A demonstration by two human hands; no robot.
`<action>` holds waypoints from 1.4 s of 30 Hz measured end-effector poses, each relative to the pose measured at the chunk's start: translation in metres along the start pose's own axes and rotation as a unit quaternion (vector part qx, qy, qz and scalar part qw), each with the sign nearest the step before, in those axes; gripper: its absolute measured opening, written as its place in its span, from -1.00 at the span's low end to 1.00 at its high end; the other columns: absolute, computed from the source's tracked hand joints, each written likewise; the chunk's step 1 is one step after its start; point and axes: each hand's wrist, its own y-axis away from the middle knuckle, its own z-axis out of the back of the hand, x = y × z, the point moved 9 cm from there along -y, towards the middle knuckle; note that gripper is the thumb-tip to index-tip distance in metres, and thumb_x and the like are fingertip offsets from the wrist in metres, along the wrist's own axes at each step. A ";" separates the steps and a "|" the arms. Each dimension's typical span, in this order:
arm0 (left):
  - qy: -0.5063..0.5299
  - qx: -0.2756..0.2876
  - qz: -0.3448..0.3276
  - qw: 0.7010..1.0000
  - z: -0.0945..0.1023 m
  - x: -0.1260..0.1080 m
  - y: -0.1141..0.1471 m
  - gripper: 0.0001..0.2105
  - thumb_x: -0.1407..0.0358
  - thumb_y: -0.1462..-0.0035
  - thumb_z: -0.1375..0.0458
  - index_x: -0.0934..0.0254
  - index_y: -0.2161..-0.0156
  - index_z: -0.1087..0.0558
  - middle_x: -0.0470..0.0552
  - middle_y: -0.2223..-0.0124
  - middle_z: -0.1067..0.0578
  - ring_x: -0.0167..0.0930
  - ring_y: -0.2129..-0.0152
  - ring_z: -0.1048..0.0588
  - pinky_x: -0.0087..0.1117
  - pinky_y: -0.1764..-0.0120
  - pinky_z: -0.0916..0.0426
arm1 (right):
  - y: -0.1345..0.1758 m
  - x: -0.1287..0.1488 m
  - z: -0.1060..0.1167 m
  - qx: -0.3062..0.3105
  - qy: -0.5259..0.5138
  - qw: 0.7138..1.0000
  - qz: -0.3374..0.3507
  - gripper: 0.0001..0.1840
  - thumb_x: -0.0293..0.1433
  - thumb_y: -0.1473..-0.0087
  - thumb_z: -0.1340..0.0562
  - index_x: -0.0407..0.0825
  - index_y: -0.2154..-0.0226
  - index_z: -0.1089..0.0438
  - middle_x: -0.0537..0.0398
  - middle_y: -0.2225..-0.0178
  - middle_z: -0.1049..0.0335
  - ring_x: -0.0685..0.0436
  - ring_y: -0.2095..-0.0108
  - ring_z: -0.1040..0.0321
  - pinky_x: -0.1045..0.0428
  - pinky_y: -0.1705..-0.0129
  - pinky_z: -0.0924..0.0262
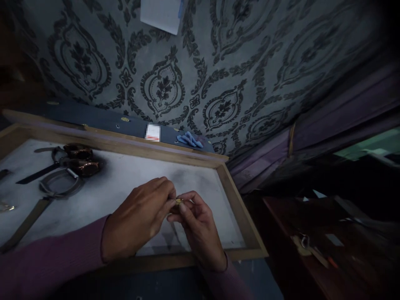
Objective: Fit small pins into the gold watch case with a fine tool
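Observation:
Over the front part of a wooden-framed tray (256, 233) with a white bottom, my two hands meet at a small gold-coloured metal piece (178, 201). My right hand (200, 223) grips it between thumb and fingers. The fingertips of my left hand (140, 214) pinch it from the other side, back of the hand upward. Those fingers cover most of the piece, so its exact kind is hidden. Left of my hands lie several wristwatches: one with a copper-coloured case (89, 168) and a dark strap, another copper-coloured watch (78, 150) behind it, and a grey looped strap (61, 191).
Behind the tray, a small white-and-red packet (153, 132) and a crumpled blue cloth (190, 139) lie on a dark blue covering (106, 121). Patterned wallpaper (162, 87) rises beyond. At right stands a reddish-brown table (281, 212) with tools on it; purple curtain fabric (265, 156) hangs near.

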 end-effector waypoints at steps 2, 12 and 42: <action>0.000 0.007 0.003 1.000 0.000 0.000 0.000 -0.86 0.41 -0.26 0.09 0.28 0.33 -0.26 -0.07 0.35 -0.33 -0.43 0.41 -0.31 -0.39 0.34 -0.17 | -0.001 -0.001 0.002 -0.007 0.008 1.000 0.002 -0.90 -0.37 -0.09 -0.32 -0.03 0.31 -0.41 0.11 0.37 -0.56 0.01 0.34 -0.49 0.18 0.37 -0.38; 0.012 0.047 0.117 0.992 -0.007 0.027 -0.007 -0.88 0.41 -0.14 0.02 0.28 0.42 -0.27 -0.09 0.43 -0.37 -0.43 0.48 -0.31 -0.41 0.41 -0.13 | 0.000 0.001 0.003 -0.033 0.075 0.997 0.007 -0.88 -0.37 -0.07 -0.33 -0.06 0.30 -0.45 0.10 0.45 -0.53 -0.01 0.45 -0.49 0.19 0.55 -0.34; 0.266 0.155 0.222 0.925 -0.032 0.049 -0.004 -0.89 0.33 -0.11 -0.02 0.32 0.41 -0.29 -0.07 0.50 -0.40 -0.45 0.60 -0.45 -0.45 0.56 -0.40 | 0.000 -0.010 0.002 -0.026 0.027 0.997 -0.068 -0.77 -0.31 0.02 -0.39 -0.08 0.35 -0.40 0.10 0.53 -0.51 0.02 0.62 -0.42 0.20 0.64 -0.24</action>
